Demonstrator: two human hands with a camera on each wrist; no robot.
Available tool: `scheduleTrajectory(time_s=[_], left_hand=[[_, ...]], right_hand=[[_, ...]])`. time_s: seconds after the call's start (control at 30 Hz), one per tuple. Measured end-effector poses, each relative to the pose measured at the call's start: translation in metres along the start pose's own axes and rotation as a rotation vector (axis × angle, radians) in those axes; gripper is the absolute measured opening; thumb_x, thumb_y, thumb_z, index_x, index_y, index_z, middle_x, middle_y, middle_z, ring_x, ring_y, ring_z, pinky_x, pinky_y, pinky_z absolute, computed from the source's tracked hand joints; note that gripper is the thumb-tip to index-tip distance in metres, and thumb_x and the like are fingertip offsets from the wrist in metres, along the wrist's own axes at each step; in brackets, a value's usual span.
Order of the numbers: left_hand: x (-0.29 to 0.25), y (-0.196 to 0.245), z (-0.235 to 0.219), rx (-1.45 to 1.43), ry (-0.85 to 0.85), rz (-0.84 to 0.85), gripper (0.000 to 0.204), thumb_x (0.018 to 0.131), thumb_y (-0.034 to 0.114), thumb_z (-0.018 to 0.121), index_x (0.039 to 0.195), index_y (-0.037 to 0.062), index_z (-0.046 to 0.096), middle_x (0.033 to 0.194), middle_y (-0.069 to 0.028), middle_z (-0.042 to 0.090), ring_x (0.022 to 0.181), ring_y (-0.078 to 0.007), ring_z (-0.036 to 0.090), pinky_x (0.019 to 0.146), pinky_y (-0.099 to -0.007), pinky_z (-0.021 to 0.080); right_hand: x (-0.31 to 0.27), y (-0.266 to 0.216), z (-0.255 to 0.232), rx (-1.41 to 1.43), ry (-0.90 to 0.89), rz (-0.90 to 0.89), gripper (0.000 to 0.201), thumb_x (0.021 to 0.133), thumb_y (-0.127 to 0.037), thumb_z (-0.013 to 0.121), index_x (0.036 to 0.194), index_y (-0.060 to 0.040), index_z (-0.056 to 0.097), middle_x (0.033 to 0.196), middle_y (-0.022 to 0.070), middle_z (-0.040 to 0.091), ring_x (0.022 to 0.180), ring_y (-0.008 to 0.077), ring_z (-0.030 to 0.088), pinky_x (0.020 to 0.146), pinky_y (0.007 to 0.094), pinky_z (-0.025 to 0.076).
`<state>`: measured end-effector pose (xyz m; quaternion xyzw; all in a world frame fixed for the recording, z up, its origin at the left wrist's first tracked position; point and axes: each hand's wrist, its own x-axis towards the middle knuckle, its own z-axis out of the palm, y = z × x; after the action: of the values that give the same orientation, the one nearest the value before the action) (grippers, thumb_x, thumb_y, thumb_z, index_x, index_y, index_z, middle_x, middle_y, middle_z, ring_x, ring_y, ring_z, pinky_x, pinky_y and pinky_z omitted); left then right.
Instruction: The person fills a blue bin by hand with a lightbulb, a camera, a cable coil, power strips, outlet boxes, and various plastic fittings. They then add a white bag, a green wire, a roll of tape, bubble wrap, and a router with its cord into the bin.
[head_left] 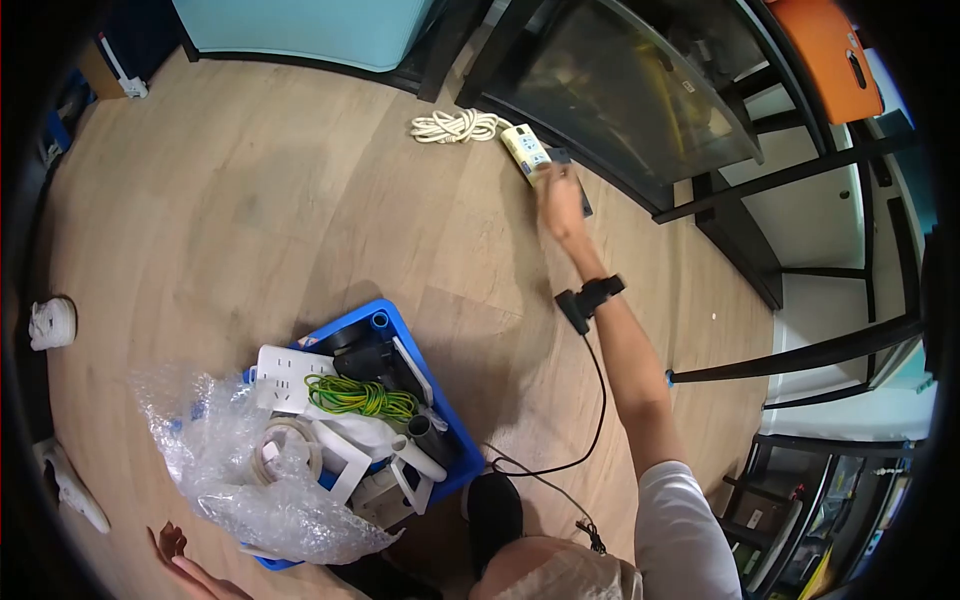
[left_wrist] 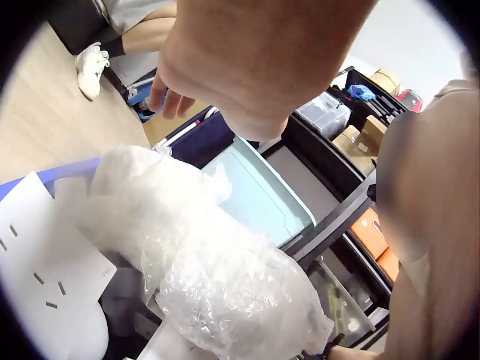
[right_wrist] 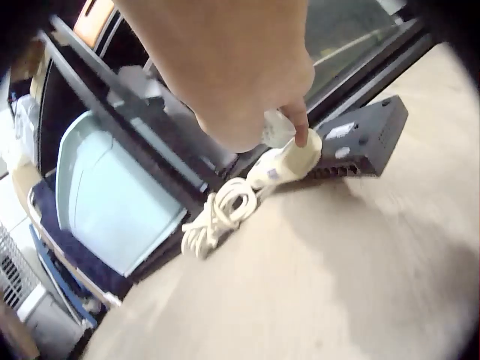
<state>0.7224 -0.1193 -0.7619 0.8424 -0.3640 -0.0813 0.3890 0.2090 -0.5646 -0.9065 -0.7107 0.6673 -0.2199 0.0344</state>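
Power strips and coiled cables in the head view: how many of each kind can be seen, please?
Power strips: 2, the cream power strip at the right hand and the white power strip in the blue bin.
Coiled cables: 2, the white cord and the green-yellow cable.
Total: 4

A pale wooden floor [head_left: 250, 200] is seen throughout. On it a blue bin [head_left: 452, 432], filled with parts and bubble wrap, is set near the person. Well apart, by the black shelving, a cream power strip [head_left: 525, 150] with its coiled white cord [head_left: 455, 126] lies touching a dark grey box [right_wrist: 364, 139]. A white shoe [head_left: 52, 322] rests at the left edge.
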Motion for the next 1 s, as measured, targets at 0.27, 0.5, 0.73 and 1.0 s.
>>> scheduleTrajectory(time_s=[0.27, 0.5, 0.73, 1.0], left_hand=[[0.006, 0.017, 0.013, 0.011, -0.036, -0.008, 0.058, 0.111, 0.032, 0.05, 0.145, -0.0131, 0.039, 0.12, -0.0246, 0.06, 0.108, -0.0327, 0.061, 0.102, -0.0455, 0.047], [0.003, 0.022, 0.009, 0.134, -0.037, -0.001, 0.057, 0.11, 0.031, 0.054, 0.148, -0.0076, 0.04, 0.119, -0.0243, 0.063, 0.106, -0.0336, 0.063, 0.096, -0.0449, 0.052], [0.004, 0.021, 0.007, 0.228, -0.074, 0.027, 0.055, 0.107, 0.027, 0.061, 0.148, -0.0044, 0.041, 0.118, -0.0221, 0.066, 0.104, -0.0341, 0.064, 0.092, -0.045, 0.055], [0.004, 0.01, 0.005, 0.18, -0.067, 0.002, 0.057, 0.106, 0.026, 0.063, 0.149, -0.0032, 0.04, 0.119, -0.0232, 0.065, 0.104, -0.0346, 0.064, 0.091, -0.0454, 0.055]], right_hand=[[0.07, 0.008, 0.005, -0.043, 0.059, 0.113, 0.04, 0.097, -0.03, 0.063, 0.116, 0.0053, 0.066, 0.126, 0.0316, 0.056, 0.119, 0.0462, 0.054, 0.097, 0.0537, 0.049], [0.08, -0.001, 0.029, -0.295, -0.246, 0.329, 0.094, 0.067, -0.04, 0.095, 0.141, 0.0054, 0.057, 0.152, 0.0304, 0.037, 0.141, 0.0427, 0.04, 0.109, 0.053, 0.048], [0.071, 0.019, -0.014, -0.346, -0.227, 0.203, 0.079, 0.065, -0.044, 0.095, 0.12, 0.0075, 0.07, 0.14, 0.0363, 0.052, 0.125, 0.046, 0.057, 0.105, 0.0454, 0.052], [0.037, 0.081, -0.03, -0.44, -0.32, 0.305, 0.103, 0.06, -0.061, 0.093, 0.132, 0.0055, 0.062, 0.126, 0.0333, 0.063, 0.129, 0.0452, 0.055, 0.11, 0.0483, 0.047]])
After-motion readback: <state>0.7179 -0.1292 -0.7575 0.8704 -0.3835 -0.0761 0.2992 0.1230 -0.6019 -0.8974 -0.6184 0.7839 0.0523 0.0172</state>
